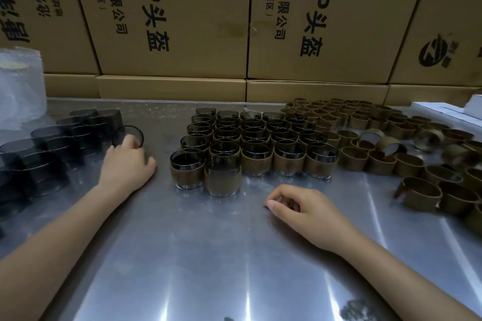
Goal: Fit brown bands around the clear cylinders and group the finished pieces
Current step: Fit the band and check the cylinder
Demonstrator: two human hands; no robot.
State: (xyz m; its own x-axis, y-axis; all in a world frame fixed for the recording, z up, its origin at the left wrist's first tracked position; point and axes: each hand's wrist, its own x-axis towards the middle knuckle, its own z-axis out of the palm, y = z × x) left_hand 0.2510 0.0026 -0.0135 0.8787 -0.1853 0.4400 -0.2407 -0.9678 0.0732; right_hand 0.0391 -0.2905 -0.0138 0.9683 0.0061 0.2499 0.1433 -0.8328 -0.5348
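A person works with cups and brown bands on a metal table (208,255).

The left hand (125,164) reaches to a dark clear cylinder (128,135) lying on its side beside the row of bare cylinders (52,143); the fingertips touch its rim, but whether they grip it one cannot tell. The right hand (302,207) rests on the table with fingers loosely curled, holding nothing. The finished pieces (250,143) stand grouped in rows at the centre (each has a band around it). Loose brown bands (391,138) lie to the right, and cardboard boxes (182,21) stand behind.
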